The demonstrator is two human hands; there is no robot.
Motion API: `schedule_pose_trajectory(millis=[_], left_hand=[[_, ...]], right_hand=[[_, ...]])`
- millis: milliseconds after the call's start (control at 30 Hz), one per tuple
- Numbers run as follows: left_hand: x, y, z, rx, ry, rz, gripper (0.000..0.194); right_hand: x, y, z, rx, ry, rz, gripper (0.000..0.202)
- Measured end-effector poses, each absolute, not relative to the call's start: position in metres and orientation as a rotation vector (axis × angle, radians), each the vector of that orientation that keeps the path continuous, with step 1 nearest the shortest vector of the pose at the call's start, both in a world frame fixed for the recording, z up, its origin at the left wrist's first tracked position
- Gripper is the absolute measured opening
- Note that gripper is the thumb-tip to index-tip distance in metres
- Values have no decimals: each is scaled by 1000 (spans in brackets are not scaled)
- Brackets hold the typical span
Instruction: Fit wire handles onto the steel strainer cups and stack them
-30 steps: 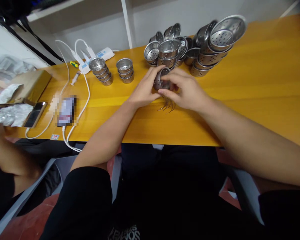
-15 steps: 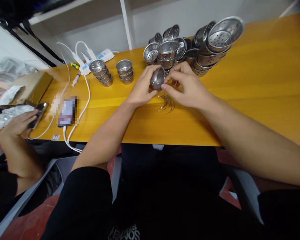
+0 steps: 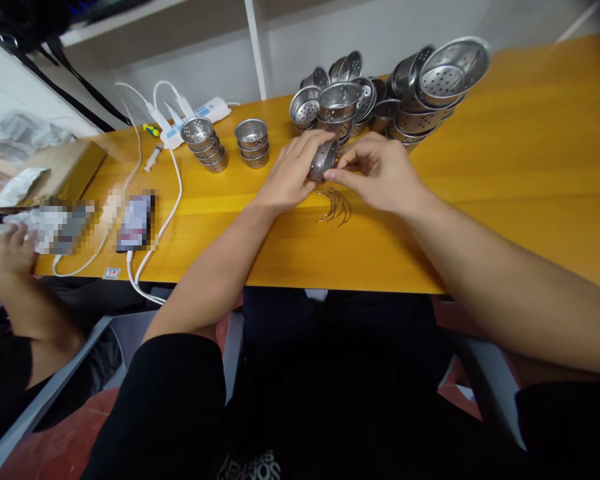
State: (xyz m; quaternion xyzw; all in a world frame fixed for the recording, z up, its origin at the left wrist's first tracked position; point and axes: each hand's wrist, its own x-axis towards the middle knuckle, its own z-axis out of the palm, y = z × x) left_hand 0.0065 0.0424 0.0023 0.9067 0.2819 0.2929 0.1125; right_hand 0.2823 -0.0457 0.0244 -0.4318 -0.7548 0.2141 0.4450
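Observation:
My left hand [image 3: 291,172] is wrapped round a small perforated metal strainer basket [image 3: 324,160], tipped on its side with its mouth turned toward the right. At its rim, my right hand [image 3: 384,172] has thumb and forefinger pinched together. Whatever sits between those fingertips is too small to make out. Just below both hands, several thin curved metal wires [image 3: 336,208] lie in a loose bunch on the table. Behind the hands stands a cluster of similar strainer baskets [image 3: 337,100], some stacked and some tilted.
A tall leaning stack of baskets [image 3: 425,120] stands back right. Two short stacks [image 3: 211,157] [image 3: 253,155] are left of my hands. Further left are a phone [image 3: 136,223] on a white cable, a power strip [image 3: 213,110], a syringe [image 3: 153,159] and another person's hand [image 3: 11,252].
My left hand has turned the strainer basket so that more of its side faces up. My right fingers stay at its rim. The other person's hand has moved left, away from a device.

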Motion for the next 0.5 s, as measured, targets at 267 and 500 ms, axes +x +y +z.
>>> schedule_pose_trajectory(millis=[267,500], left_hand=[[3,26,20,2659,960,819,81],[-25,44,33,2390,1206,1180,101]], right_hand=[[280,-56,33,-985,-1921,542,57],[276,-60,37,-797,-2011,611,51]])
